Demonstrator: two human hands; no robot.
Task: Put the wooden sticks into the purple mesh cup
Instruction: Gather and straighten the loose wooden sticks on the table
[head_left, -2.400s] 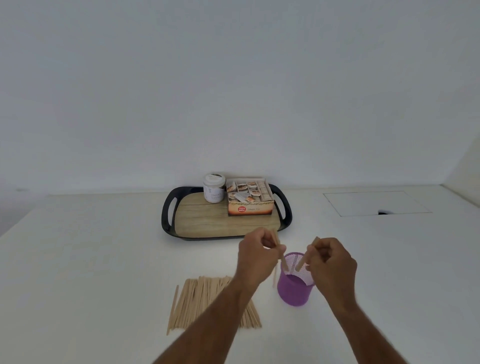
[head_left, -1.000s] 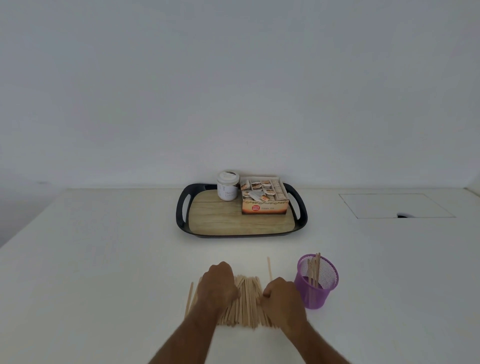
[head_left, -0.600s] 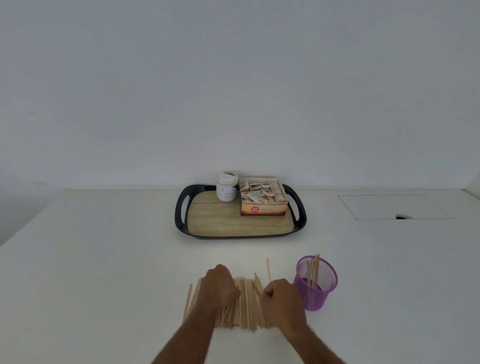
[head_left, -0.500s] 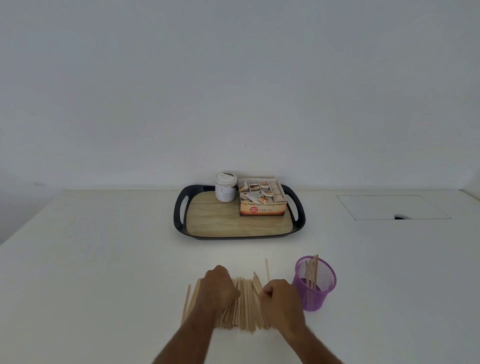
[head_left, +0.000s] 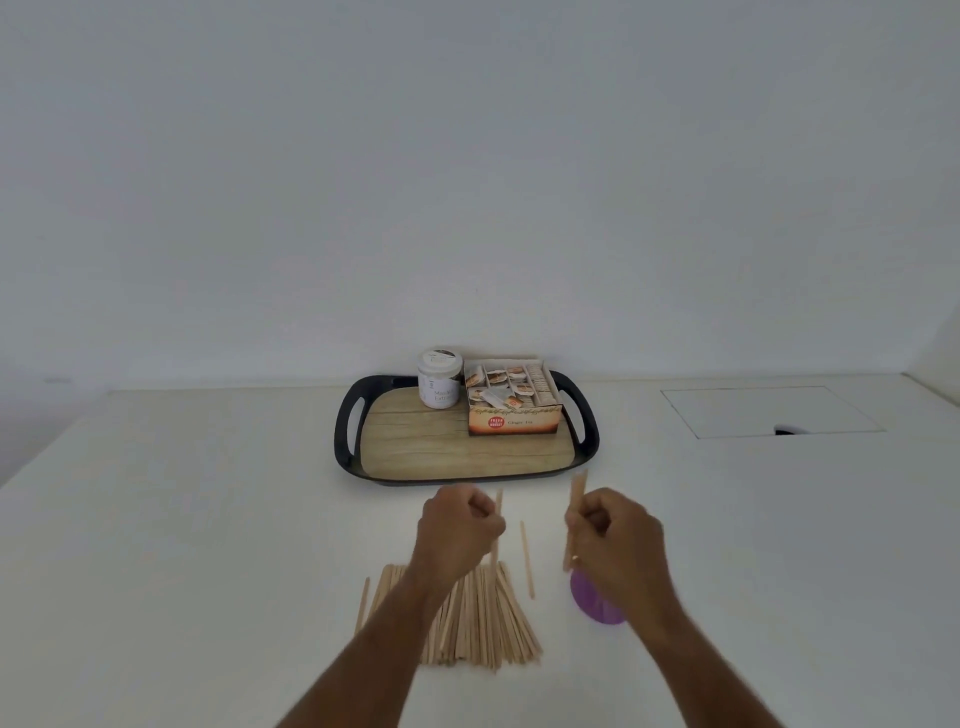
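Note:
A pile of thin wooden sticks (head_left: 478, 623) lies flat on the white table in front of me. My left hand (head_left: 457, 530) is raised above the pile and pinches one stick, held nearly upright. My right hand (head_left: 615, 535) grips another stick or two upright, directly over the purple mesh cup (head_left: 592, 603). Most of the cup is hidden behind my right hand and wrist; only its lower left side shows. A single loose stick (head_left: 527, 561) lies on the table between my hands.
A black tray with a wood-look floor (head_left: 467, 447) sits farther back, carrying a white jar (head_left: 440, 379) and an open box of tea sachets (head_left: 514, 400). A square hatch with a cable hole (head_left: 769, 410) is set into the table at the right.
Both hands have lifted off the stick pile, each with a stick in its grip. The right hand has moved right, above the purple cup, and now hides most of it.

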